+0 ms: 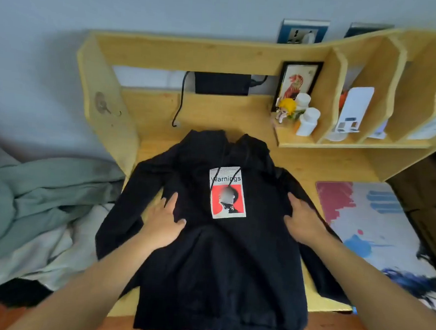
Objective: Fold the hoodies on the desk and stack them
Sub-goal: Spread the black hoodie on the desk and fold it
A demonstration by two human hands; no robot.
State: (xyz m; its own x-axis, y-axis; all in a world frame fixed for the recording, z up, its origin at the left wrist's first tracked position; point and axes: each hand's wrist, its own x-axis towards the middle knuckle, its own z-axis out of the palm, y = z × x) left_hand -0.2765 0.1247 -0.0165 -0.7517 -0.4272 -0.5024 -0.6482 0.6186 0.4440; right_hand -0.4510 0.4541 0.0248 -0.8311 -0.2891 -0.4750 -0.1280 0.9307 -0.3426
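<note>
Off to your left, a grey-green blanket (39, 192) lies heaped beside the wooden desk (301, 164). Your left hand (163, 224) presses flat, fingers straight, on the black hoodie (218, 267), which lies face up across the desk, hem over the near edge. Your right hand (304, 221) rests flat, fingers relaxed, past the printed patch (227, 192).
</note>
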